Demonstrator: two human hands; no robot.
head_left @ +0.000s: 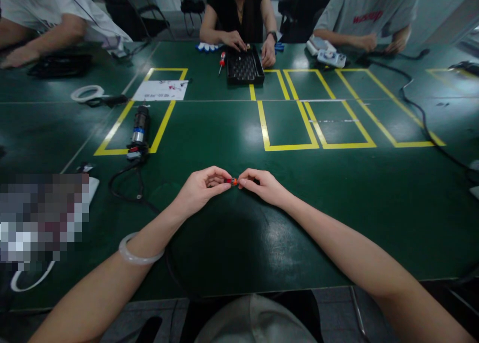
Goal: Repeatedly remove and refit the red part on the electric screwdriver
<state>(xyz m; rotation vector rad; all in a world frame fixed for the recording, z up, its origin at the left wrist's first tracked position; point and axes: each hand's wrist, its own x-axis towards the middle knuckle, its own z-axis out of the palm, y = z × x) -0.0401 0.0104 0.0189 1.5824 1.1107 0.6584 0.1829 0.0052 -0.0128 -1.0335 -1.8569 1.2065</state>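
Note:
Between my two hands, just above the green table, is a small red-and-orange part with a greyish middle; its exact kind is too small to make out. The thumb and fingers of my left hand pinch its red end. My right hand pinches the orange end from the other side. Fingertips cover both ends of the part. A pale bangle rings my left forearm.
A black cylindrical device with a cable stands left inside yellow tape. Farther back are a white sheet, a tape roll, a screwdriver and a black tray handled by a person opposite. Two other people sit beside that person.

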